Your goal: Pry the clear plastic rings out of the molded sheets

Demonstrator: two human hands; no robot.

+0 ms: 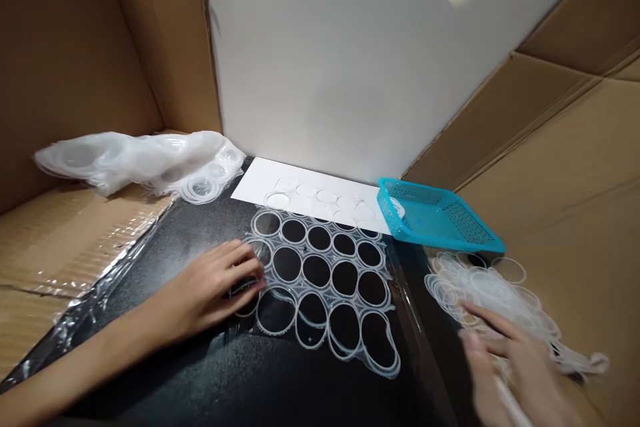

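Note:
A clear plastic sheet of joined rings [325,280] lies on a black surface [200,360], its holes punched out. My left hand [215,287] rests flat on the sheet's left edge, fingers stretched over the rings. My right hand [515,367] is at the lower right, blurred, its fingers on a pile of loose clear rings [495,293]; a thin white stick-like thing runs beside it near the frame's bottom edge.
A blue mesh basket [440,220] stands beside a white paper sheet [280,183] bearing clear discs. A heap of clear plastic sheets [140,160] lies on cardboard at the left. Cardboard walls and a white back panel enclose the space.

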